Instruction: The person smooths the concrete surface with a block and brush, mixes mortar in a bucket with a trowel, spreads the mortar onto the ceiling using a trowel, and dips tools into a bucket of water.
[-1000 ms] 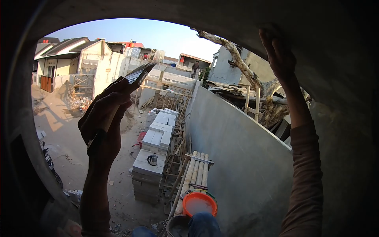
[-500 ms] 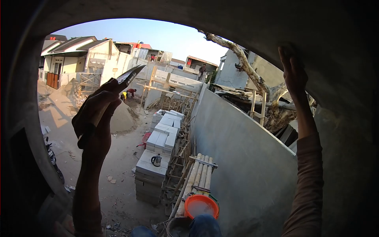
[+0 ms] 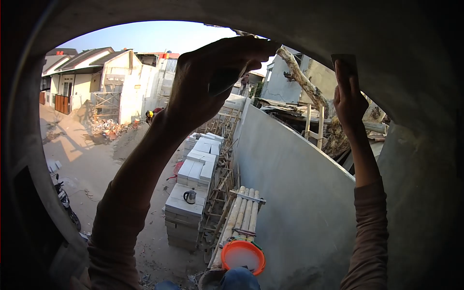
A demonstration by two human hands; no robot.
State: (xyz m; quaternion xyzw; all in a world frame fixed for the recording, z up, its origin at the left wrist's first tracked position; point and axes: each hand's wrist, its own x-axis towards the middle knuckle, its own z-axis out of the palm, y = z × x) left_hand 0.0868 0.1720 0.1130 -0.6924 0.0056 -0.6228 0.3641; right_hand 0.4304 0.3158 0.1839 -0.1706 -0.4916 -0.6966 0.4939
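My left hand (image 3: 208, 77) is raised in the middle of the view, closed around a paintbrush whose dark handle (image 3: 224, 81) shows below the fingers. The brush head is mostly hidden by the fingers, close to the edge of the dark plastered arch (image 3: 299, 34). Further right, my right hand (image 3: 349, 99) is up at the arch's underside. Its fingers press a small flat rectangular pad (image 3: 352, 63), too dark to name exactly, against that surface.
Below me, an orange basin (image 3: 262, 263) of cloudy water stands on bamboo poles (image 3: 246, 212). A kettle (image 3: 190, 195) sits on stacked pale blocks (image 3: 181, 208). A grey wall (image 3: 290, 193) runs along the right, and a motorbike (image 3: 65, 200) stands far left.
My left hand has swung right and up with the paintbrush, towards the arch edge. My right hand has shifted slightly left and lower, and its pad now shows more clearly.
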